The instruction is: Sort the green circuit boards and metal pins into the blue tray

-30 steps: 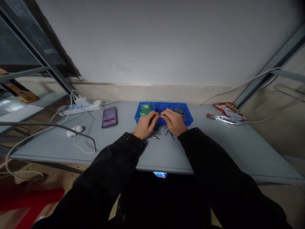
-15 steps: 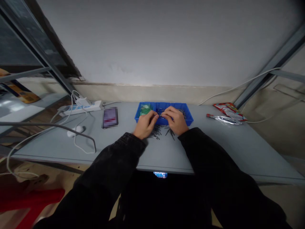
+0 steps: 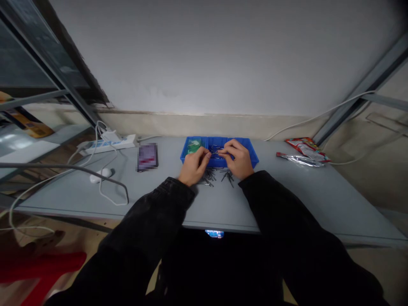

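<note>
Left hand [image 3: 193, 166] and right hand [image 3: 239, 160] close together at the near edge of a blue plastic three-compartment tray [image 3: 254, 158], fingertips almost meeting over the middle compartment. Left fingers curled, thumb against forefinger; right fingers bent down towards that compartment. Too small to tell whether anything is pinched between them, so no reading of either grip.

Just near of the tray, between and partly under the wrists, a loose scatter of small dark metal pins [image 3: 211, 175] on the grey table top [image 3: 287, 199]. Green pieces [image 3: 193, 147] in the left compartment; dark metal bits in the middle and right ones. Judging from that: some pieces already lying in the tray, a fair pile loose on the table.

Further left, a dark phone [image 3: 147, 156] lying flat, then a white power strip [image 3: 110, 142] with cables and a small white device [image 3: 99, 173]. Far right, red snack wrappers [image 3: 306, 145] and a crumpled silver foil packet [image 3: 299, 159]. Black sleeves [image 3: 153, 212] across the near table edge.
</note>
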Demonstrator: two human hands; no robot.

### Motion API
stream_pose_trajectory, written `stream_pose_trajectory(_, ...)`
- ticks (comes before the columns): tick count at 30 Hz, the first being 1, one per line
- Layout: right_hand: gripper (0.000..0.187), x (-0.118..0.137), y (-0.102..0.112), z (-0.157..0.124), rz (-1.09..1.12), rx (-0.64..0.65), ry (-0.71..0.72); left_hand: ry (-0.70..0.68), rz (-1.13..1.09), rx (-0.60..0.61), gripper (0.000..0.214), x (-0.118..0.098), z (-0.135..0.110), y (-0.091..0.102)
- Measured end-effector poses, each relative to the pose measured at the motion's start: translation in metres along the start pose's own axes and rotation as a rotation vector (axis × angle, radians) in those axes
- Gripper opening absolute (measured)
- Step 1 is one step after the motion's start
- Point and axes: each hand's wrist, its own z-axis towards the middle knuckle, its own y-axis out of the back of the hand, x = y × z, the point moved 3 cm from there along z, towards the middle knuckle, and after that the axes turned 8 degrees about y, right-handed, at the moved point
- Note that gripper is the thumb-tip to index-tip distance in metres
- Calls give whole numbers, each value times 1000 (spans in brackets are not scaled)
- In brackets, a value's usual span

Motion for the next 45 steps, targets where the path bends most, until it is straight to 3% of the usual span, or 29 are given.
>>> stream_pose_trajectory(12, 22, 3, -2, -3, 3, 56, -16, -2, -5, -17, 22, 2, -1, 1)
stream_pose_trajectory(22, 18, 7, -7, -3, 46, 117, 22, -69, 10, 41, 20, -4, -3, -1)
stream_pose_trajectory(28, 29, 7, -10, -2, 37, 166, 23, -74, 21, 65, 24, -4, -4, -2)
stream_pose_trajectory(33, 23, 7, -6, 1, 22, 108, 11, -47, 14, -11, 25, -3, -1, 0)
stream_pose_trajectory(39, 17, -4, 3, -1, -81, -58, -49, 10, -1, -68, 26, 2, 0, 4)
stream_pose_trajectory(42, 13, -16, 3, -4, -192, -84, -121, -34, 14, 9, 24, -1, -2, 2)
stream_pose_trajectory(45, 23, -24, 1, -6, -249, -57, -174, -106, 49, 221, 22, -6, -5, -5)
